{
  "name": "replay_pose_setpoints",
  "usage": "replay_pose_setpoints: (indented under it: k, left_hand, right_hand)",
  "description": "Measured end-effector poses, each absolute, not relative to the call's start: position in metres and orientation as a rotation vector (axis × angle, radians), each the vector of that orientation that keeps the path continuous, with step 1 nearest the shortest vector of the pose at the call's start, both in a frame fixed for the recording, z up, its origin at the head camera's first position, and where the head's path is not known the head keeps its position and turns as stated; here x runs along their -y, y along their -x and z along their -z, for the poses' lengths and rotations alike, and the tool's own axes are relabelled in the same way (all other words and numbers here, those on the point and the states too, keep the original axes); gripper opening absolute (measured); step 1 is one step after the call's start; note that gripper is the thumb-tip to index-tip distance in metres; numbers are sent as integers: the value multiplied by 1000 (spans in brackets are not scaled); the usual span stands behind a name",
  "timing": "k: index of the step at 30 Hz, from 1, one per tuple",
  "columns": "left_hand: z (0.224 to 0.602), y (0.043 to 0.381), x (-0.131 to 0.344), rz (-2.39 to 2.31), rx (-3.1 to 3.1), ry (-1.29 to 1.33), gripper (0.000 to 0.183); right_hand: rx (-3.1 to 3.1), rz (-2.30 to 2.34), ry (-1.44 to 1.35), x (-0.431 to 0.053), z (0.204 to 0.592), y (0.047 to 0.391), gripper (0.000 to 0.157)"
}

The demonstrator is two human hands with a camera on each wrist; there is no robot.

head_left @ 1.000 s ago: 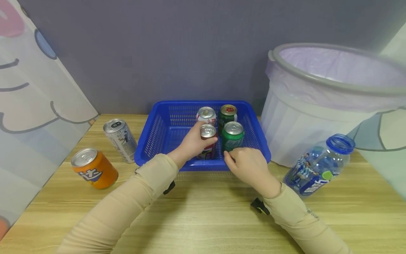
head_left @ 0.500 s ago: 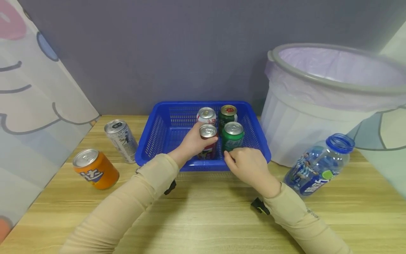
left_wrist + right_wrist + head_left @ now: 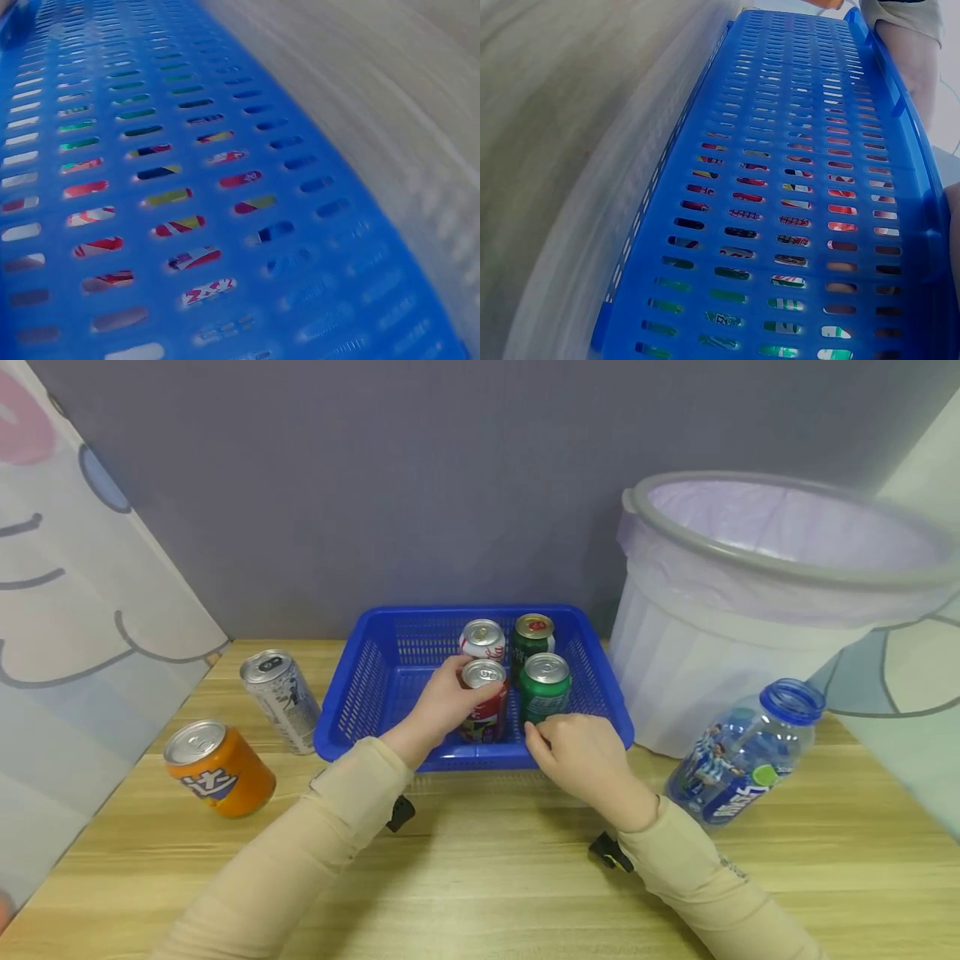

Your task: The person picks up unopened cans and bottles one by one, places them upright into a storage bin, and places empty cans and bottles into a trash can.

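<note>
Head view, centre: my left hand (image 3: 442, 700) grips the red can (image 3: 489, 714), right hand (image 3: 581, 756) can't tell; probably slick, dentable, grab mid-sides.

Grips were screened, edges were clipped!
Most fingers of the left hand (image 3: 444, 700) were hidden behind the red can (image 3: 483, 723); the base of the green can (image 3: 545, 692) was covered by the right hand (image 3: 577, 758); in both wrist views, both were chopped up by slots in the blue basket (image 3: 474, 761); the white bin (image 3: 701, 652) was sliced by the right edge.
</note>
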State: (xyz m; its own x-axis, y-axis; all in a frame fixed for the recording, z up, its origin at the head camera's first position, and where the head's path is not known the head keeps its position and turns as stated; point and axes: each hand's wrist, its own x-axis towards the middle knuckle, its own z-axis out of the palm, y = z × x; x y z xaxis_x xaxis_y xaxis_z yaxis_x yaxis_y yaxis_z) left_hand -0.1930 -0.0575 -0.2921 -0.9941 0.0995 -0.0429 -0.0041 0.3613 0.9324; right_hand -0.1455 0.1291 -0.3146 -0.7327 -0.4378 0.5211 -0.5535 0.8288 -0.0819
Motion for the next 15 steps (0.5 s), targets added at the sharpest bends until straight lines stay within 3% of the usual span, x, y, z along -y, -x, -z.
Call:
replay_pose_setpoints:
  k: [15]
  left_hand:
    - [288,177,76,-2042,-2395,-39,51]
  right_hand:
    - [2500,-326,-738,-129,315,145,51]
